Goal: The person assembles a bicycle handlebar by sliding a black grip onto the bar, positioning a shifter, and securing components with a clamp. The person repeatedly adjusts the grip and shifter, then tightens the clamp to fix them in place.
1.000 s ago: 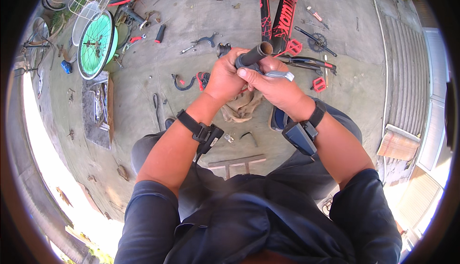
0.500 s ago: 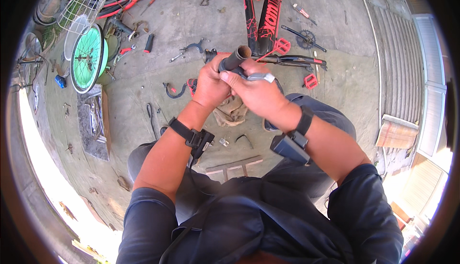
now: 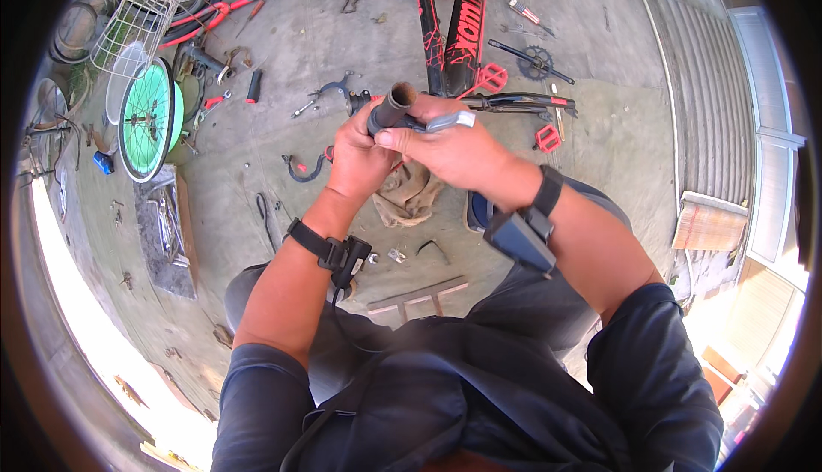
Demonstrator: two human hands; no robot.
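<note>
Both hands are closed around a dark, hollow metal tube [image 3: 396, 104] that points up, its brownish open end showing. My left hand [image 3: 358, 157] wraps its left side. My right hand [image 3: 454, 148] grips from the right, thumb pressed near a dark collar low on the tube. A grey piece with a whitish tip [image 3: 451, 121] sticks out over the fingers of my right hand; I cannot make out what it is. The tube's lower part is hidden behind my hands. Just beyond lies a black bicycle frame [image 3: 465, 35] with red markings.
A brown cloth [image 3: 404, 198] lies below my hands. Rightward are a red pedal [image 3: 547, 138] and a crankset [image 3: 535, 62]. At left stand a green-rimmed wheel [image 3: 145, 121], a wire basket [image 3: 141, 22] and a tool tray [image 3: 167, 232]. A curved dark part [image 3: 303, 169] lies left of my hands.
My hands and the tube appear slightly further left in the view, still gripping the same way. The background has also shifted a little left and, in its far part, upward.
</note>
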